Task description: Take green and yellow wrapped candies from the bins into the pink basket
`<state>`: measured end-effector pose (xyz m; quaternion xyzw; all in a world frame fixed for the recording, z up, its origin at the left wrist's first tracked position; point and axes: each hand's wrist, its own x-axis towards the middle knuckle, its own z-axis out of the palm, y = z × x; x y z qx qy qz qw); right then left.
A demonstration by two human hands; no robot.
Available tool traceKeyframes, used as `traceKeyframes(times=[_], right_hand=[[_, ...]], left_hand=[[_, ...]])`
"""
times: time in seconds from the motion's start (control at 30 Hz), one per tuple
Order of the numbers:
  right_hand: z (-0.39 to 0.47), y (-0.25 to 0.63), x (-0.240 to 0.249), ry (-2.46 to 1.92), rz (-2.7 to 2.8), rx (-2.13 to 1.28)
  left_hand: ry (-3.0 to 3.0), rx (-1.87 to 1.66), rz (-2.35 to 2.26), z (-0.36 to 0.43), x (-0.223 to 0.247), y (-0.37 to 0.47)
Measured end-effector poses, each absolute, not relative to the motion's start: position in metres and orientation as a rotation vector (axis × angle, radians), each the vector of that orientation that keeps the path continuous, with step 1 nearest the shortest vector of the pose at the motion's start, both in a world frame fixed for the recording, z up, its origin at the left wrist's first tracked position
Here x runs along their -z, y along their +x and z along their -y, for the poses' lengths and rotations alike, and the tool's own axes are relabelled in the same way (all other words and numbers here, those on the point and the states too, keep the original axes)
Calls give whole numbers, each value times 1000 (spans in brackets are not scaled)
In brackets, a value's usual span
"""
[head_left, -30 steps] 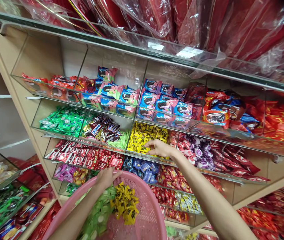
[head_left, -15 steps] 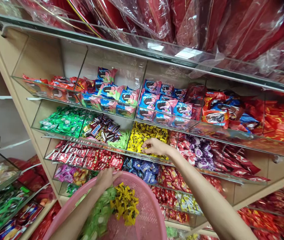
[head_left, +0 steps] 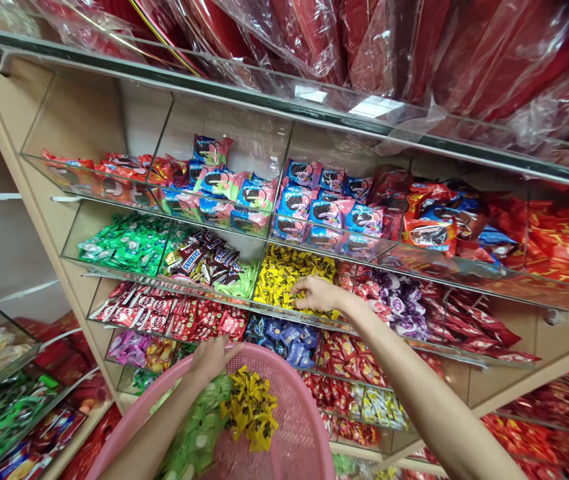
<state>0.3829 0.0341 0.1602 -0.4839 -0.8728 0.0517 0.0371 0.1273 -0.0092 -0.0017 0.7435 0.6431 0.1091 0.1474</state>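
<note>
My left hand [head_left: 211, 360] is closed over the far rim of a pink plastic basket [head_left: 309, 393]. In that basket lie green-wrapped sweets [head_left: 199, 433] on the left and a heap of yellow-wrapped candies [head_left: 250, 408] beside them. My right hand [head_left: 318, 295] reaches into a clear shelf bin of yellow-wrapped candies [head_left: 281, 273], low over the pile near its front wall. Its thumb and fingers are bent and apart, with nothing visible between them. Whether the fingertips touch the candies is hard to tell.
Snickers bars [head_left: 204, 257] fill the bin to the left, and purple-wrapped sweets [head_left: 407, 303] lie to the right. Blue cookie packs [head_left: 324, 207] stand on the shelf above. Clear shelf walls [head_left: 244, 303] edge each tier, and red plastic-wrapped goods [head_left: 389, 47] hang over the top.
My right hand has shifted slightly right within the yellow candy bin. The left hand and the basket have stayed almost still, and the view has moved very slightly.
</note>
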Motion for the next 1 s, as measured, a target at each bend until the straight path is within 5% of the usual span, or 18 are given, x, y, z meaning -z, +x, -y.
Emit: traceKeyframes(times=[0.7,1.0], right_hand=[[-33,365,-168,-1748,2546,287],[-37,350,-159,-1951,2534,158]], left_hand=[[2123,-313,-1857,12,-3,129],[2056,-303,-1824,16,-9,130]])
